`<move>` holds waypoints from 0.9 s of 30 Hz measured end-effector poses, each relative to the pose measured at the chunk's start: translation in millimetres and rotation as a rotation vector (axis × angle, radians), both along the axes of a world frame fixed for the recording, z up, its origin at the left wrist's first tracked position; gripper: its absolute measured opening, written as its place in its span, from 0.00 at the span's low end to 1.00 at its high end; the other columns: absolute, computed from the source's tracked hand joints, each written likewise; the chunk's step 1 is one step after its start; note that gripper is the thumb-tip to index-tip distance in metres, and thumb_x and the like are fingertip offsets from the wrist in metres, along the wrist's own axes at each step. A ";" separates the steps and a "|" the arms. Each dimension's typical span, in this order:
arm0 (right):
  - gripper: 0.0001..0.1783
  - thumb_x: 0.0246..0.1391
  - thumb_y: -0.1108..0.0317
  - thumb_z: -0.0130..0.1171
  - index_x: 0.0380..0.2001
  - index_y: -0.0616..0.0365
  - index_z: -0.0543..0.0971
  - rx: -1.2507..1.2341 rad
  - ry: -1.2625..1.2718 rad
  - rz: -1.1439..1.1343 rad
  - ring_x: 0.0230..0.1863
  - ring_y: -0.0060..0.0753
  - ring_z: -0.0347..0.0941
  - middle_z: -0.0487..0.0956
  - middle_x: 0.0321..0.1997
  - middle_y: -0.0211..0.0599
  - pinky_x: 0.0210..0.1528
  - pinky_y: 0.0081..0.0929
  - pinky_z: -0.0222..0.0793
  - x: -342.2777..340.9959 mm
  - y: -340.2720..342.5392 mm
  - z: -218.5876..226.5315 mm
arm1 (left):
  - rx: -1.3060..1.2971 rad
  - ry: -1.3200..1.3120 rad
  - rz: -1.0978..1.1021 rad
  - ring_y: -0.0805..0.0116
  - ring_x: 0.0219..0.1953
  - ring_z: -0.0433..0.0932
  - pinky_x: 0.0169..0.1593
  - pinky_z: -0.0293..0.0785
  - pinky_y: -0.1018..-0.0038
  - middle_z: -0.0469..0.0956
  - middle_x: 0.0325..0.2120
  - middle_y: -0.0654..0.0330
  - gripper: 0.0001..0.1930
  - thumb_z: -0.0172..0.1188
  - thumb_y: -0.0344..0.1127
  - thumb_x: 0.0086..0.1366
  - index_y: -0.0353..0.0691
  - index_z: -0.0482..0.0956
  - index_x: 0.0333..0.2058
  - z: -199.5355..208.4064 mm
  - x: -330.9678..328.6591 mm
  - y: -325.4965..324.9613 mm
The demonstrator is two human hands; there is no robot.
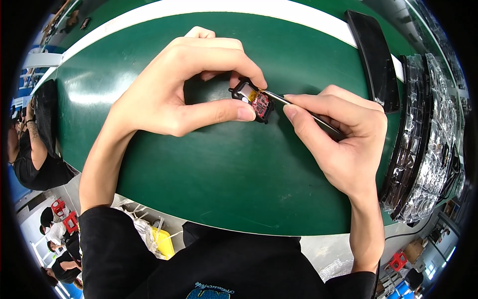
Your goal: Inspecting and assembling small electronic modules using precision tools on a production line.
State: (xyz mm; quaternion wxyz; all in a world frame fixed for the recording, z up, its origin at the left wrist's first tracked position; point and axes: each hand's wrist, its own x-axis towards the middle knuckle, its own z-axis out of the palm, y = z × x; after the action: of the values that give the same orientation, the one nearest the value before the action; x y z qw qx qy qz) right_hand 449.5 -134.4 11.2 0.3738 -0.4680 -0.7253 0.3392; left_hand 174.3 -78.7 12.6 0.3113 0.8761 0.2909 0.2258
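Between the thumb and fingers of my left hand [194, 79] is a small black watch-like case [264, 117], held above the green table. Its open face shows a red circuit board [261, 105], a silvery part and a patch of yellow film. My right hand [343, 124] grips thin metal tweezers [313, 115] like a pen. Their tip reaches the upper right edge of the case, close to my left index fingertip. Whether the tip pinches any part is too small to tell.
The green tabletop [224, 184] has a white strip along its far edge. A black tray [373, 60] lies at the far right, beside stacked clear plastic trays [423, 144]. Other people sit at the left, with red stools behind. A yellow bin [163, 242] stands below the near edge.
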 end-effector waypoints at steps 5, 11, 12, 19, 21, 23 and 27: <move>0.09 0.56 0.80 0.75 0.40 0.63 0.94 0.003 0.000 0.010 0.21 0.11 0.65 0.78 0.21 0.26 0.24 0.18 0.52 -0.4 0.4 -0.1 | -0.038 0.003 0.012 0.69 0.32 0.66 0.44 0.59 0.69 0.84 0.35 0.65 0.22 0.80 0.41 0.52 0.40 0.90 0.46 1.8 0.3 -0.9; 0.09 0.56 0.80 0.75 0.40 0.62 0.94 0.012 0.004 0.012 0.21 0.11 0.65 0.78 0.21 0.26 0.24 0.19 0.51 -2.6 -0.2 -1.0 | -0.004 0.018 0.008 0.69 0.33 0.66 0.44 0.59 0.69 0.84 0.35 0.65 0.22 0.79 0.40 0.52 0.40 0.90 0.46 1.8 1.3 -1.5; 0.08 0.56 0.80 0.75 0.40 0.62 0.94 0.010 0.005 0.010 0.21 0.11 0.65 0.78 0.21 0.26 0.24 0.19 0.51 -3.1 -0.2 -0.9 | 0.008 0.017 0.008 0.69 0.33 0.66 0.44 0.59 0.69 0.84 0.35 0.65 0.22 0.79 0.40 0.52 0.40 0.90 0.46 1.6 1.1 -1.6; 0.08 0.56 0.80 0.75 0.40 0.63 0.93 -0.015 0.027 0.004 0.21 0.10 0.65 0.77 0.21 0.25 0.24 0.18 0.51 3.1 0.2 -2.4 | -0.046 0.043 0.019 0.69 0.34 0.67 0.44 0.59 0.69 0.84 0.35 0.65 0.23 0.79 0.41 0.51 0.39 0.91 0.46 4.1 1.6 0.1; 0.08 0.56 0.80 0.75 0.40 0.63 0.93 -0.009 0.021 0.006 0.21 0.10 0.65 0.78 0.21 0.25 0.24 0.18 0.51 2.9 0.0 -1.2 | -0.051 0.031 0.021 0.69 0.33 0.66 0.43 0.59 0.69 0.84 0.34 0.64 0.23 0.79 0.41 0.51 0.39 0.91 0.46 4.3 0.8 0.4; 0.08 0.56 0.80 0.75 0.39 0.63 0.93 -0.002 0.011 0.012 0.21 0.09 0.65 0.78 0.21 0.25 0.24 0.18 0.51 -0.4 -0.6 1.4 | -0.052 0.007 0.022 0.69 0.32 0.66 0.43 0.58 0.69 0.84 0.34 0.64 0.24 0.79 0.41 0.50 0.39 0.91 0.46 2.5 -2.3 -0.5; 0.07 0.57 0.80 0.75 0.40 0.63 0.93 0.010 -0.011 0.005 0.21 0.09 0.64 0.78 0.21 0.25 0.24 0.18 0.51 0.6 0.2 0.9 | -0.060 -0.010 0.027 0.69 0.31 0.65 0.43 0.58 0.69 0.84 0.33 0.63 0.24 0.79 0.41 0.50 0.38 0.91 0.45 1.1 -0.1 -0.1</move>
State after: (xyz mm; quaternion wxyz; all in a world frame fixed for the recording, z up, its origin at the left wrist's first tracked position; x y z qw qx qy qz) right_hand 450.1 -134.2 12.1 0.3711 -0.4664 -0.7302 0.3341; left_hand 174.2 -78.8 13.7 0.3359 0.8611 0.3081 0.2254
